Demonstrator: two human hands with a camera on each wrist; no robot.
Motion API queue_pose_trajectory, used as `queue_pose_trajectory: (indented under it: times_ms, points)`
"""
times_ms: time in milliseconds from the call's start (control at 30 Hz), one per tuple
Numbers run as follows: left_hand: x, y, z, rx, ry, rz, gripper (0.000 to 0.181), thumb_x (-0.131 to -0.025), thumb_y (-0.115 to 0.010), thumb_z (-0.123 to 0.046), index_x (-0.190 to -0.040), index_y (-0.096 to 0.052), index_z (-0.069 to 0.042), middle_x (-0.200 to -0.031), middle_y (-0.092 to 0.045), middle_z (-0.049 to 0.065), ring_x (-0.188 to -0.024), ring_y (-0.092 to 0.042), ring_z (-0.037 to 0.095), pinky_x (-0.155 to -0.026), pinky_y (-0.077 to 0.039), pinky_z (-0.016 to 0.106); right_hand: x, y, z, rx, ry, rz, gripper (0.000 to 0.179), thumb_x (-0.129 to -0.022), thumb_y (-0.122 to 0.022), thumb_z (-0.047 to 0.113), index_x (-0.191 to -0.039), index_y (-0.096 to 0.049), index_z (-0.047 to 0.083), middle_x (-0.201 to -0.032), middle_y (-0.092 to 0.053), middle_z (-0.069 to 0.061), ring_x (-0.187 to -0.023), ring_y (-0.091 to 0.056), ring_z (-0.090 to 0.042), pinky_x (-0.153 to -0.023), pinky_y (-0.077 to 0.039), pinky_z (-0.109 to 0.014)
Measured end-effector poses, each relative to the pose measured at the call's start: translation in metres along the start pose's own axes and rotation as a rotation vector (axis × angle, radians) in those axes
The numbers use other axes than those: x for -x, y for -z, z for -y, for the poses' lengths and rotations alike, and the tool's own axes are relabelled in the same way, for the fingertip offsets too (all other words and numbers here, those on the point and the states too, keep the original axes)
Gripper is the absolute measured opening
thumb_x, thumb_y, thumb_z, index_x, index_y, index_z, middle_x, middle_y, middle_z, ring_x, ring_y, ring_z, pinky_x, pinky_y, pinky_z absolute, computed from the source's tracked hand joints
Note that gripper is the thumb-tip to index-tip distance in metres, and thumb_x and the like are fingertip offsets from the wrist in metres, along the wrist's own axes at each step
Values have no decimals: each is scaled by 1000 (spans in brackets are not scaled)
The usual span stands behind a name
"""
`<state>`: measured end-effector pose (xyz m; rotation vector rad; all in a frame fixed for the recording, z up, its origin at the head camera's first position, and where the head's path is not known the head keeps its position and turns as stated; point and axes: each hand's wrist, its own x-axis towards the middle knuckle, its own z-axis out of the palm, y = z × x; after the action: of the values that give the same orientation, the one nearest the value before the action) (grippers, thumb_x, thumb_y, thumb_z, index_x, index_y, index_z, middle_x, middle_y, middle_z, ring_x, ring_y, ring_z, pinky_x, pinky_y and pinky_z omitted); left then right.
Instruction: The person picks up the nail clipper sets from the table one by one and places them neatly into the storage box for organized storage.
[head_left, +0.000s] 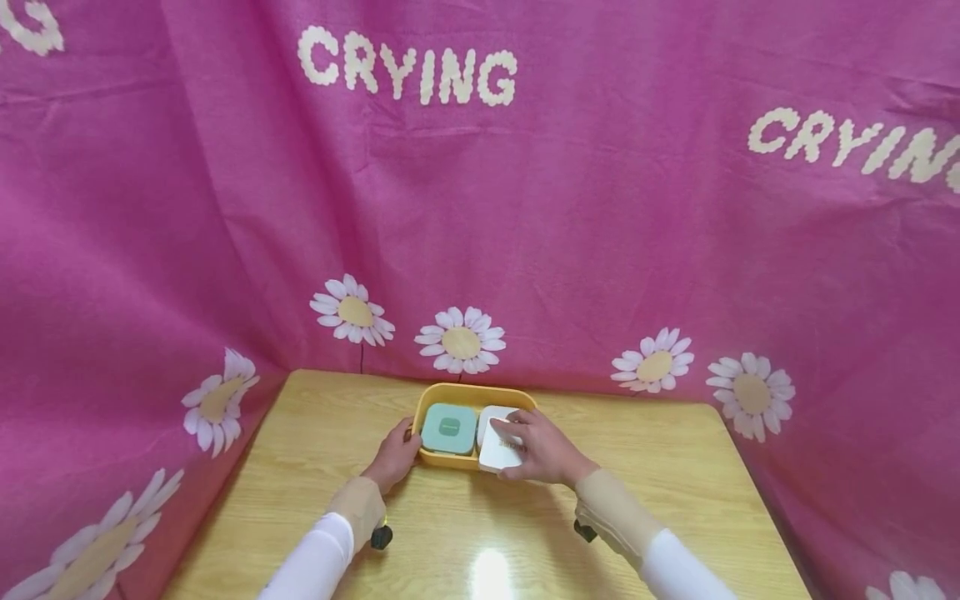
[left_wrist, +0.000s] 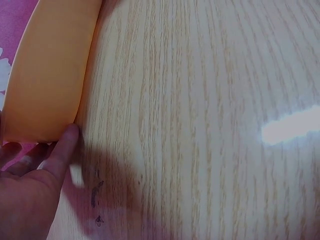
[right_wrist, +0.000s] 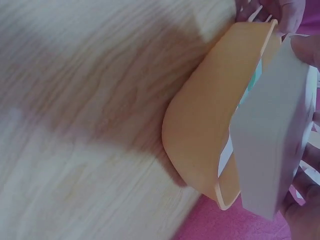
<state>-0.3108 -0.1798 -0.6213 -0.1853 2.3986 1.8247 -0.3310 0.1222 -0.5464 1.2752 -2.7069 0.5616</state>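
Observation:
A white box (right_wrist: 260, 130) with faint lettering on top is held by my right hand (head_left: 546, 448), tilted over the right half of a yellow bin (head_left: 442, 459). Under it, a second white box (head_left: 487, 413) sits in the bin, partly hidden by the hand and the held box. A mint-green box (head_left: 449, 443) with a darker green square on its lid lies flat in the bin's left half. My left hand (head_left: 396, 457) rests against the bin's left end; in the left wrist view one straight finger (left_wrist: 62, 150) touches its lower corner.
The bin stands near the back edge of a light wood table (head_left: 330, 417). Behind and on both sides hangs a pink cloth (head_left: 600, 217) printed with daisies and lettering. A bright light reflection shows on the tabletop in front.

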Motion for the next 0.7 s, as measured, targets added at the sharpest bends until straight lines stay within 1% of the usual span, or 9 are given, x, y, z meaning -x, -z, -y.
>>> queue_pose_trajectory:
  times_ms: [133,267,400,500,533,700]
  points:
    - [1,-1,1,-15,9,-13,50,-104,-44,-9,-153,-45,0,-146,-57,26,-119,-61,28,-94,-59,41,-9,0,-5,23,28,21,86,-72,-91,42,-146,-62,7,-130,-66,-18,-119,-60,-32,-101,-53,-49]
    - [1,0,0,-3,-6,-13,49,-104,-43,-8,-152,-45,2,-146,-57,29,-120,-62,30,-95,-59,43,-20,-2,-7,24,31,46,86,-75,-90,42,-148,-60,9,-135,-64,-21,-125,-58,-37,-105,-51,-51]
    - [3,3,0,6,-13,-4,51,-104,-42,-7,-153,-44,3,-145,-56,31,-121,-62,32,-95,-59,43,-32,-8,-9,42,44,52,86,-74,-91,41,-147,-61,8,-133,-65,-22,-123,-60,-38,-109,-47,-53]
    - [2,4,2,10,-6,-24,51,-104,-43,-7,-154,-44,2,-145,-57,30,-120,-63,32,-93,-60,42,-43,-14,-11,72,52,52,86,-74,-90,44,-148,-61,9,-132,-67,-20,-122,-61,-37,-112,-45,-53]
    - [2,4,3,8,-13,-25,51,-103,-43,-7,-154,-43,3,-144,-57,31,-120,-63,33,-93,-60,43,-46,-16,-12,84,53,49,86,-74,-90,45,-147,-61,10,-131,-67,-20,-122,-62,-36,-111,-45,-53]
    - [0,2,6,25,-22,-4,53,-105,-42,-7,-156,-38,5,-147,-54,33,-125,-62,35,-95,-60,43,-58,-25,-15,122,4,52,85,-70,-90,43,-145,-64,12,-133,-67,-19,-122,-63,-36,-106,-49,-51]
